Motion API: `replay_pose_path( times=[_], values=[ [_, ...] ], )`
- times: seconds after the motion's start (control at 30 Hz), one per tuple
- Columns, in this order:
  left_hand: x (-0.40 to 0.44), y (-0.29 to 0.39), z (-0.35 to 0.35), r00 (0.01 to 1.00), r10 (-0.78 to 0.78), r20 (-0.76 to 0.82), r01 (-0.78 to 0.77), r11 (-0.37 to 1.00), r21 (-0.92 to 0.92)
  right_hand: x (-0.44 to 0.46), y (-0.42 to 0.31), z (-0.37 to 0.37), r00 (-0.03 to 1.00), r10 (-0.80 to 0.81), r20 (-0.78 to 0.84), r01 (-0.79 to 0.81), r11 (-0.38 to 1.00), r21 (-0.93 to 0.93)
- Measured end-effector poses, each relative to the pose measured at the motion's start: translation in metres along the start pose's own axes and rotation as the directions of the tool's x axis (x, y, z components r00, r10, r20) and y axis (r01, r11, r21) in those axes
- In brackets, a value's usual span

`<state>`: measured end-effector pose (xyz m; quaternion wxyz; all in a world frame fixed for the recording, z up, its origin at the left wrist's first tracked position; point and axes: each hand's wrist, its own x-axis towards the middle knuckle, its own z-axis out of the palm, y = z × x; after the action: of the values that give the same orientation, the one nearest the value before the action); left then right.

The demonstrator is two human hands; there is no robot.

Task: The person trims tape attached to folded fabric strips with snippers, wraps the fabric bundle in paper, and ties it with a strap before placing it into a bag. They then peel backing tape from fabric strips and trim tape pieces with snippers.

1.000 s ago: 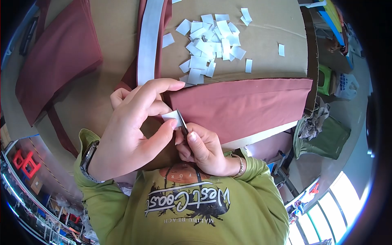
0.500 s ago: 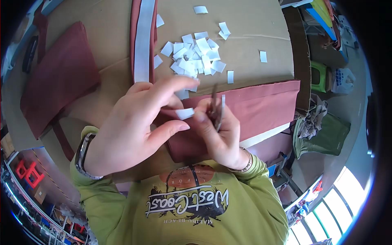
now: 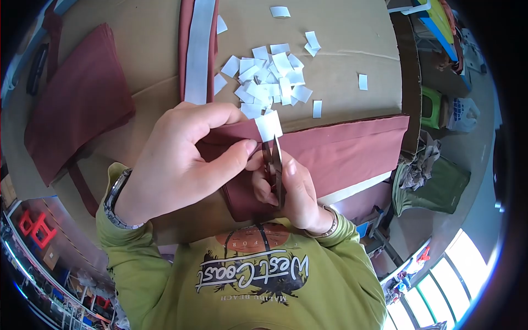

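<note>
Between its thumb and fingers, my left hand [image 3: 173, 159] pinches a folded edge of dark red fabric [image 3: 239, 131]. A small white piece [image 3: 268, 126] sticks out at the end of this edge. My right hand [image 3: 300, 192] is closed around thread snips [image 3: 276, 168], their blades pointing away from me. The blade tips are at the lower edge of the white piece; whether they cut into it I cannot tell. Beneath both hands lies a wide dark red fabric panel [image 3: 346, 146], stretching to the right.
A loose pile of white pieces [image 3: 269, 80] lies beyond my hands on the brown cardboard surface [image 3: 352, 27]. A red strip with a white band [image 3: 199, 55] runs away from me. More folded red fabric [image 3: 82, 104] is at left. A green stool [image 3: 430, 107] stands at right.
The snips have moved slightly left and their blades now meet the white piece. My left fingers have closed onto the fabric edge, and the white piece has shifted up and right.
</note>
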<state>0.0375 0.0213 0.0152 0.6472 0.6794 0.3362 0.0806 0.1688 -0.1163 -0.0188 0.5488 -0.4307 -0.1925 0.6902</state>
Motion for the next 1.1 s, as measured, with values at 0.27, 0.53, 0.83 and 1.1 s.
replay_pose_path(
  times=[0.27, 0.53, 0.83, 1.1],
  values=[
    [-0.0029, -0.0041, 0.0043, 0.988, 0.152, 0.027, -0.154, 0.980, 0.126, 0.0012, 0.0032, 0.0004, 0.998, -0.062, 0.000, 0.062, 0.997, -0.055],
    [-0.0030, -0.0078, 0.0051, 0.980, 0.198, 0.017, -0.198, 0.968, 0.155, 0.0018, 0.0075, 0.0011, 0.998, -0.046, -0.041, 0.044, 0.998, -0.041],
    [-0.0021, -0.0059, 0.0027, 0.979, 0.200, 0.029, -0.202, 0.969, 0.144, 0.0043, 0.0084, 0.0017, 0.997, -0.024, -0.073, 0.022, 1.000, -0.021],
    [-0.0064, -0.0073, 0.0035, 0.968, 0.250, 0.002, -0.243, 0.938, 0.246, 0.0076, 0.0048, 0.0047, 0.979, -0.146, -0.142, 0.134, 0.987, -0.094]
  ],
)
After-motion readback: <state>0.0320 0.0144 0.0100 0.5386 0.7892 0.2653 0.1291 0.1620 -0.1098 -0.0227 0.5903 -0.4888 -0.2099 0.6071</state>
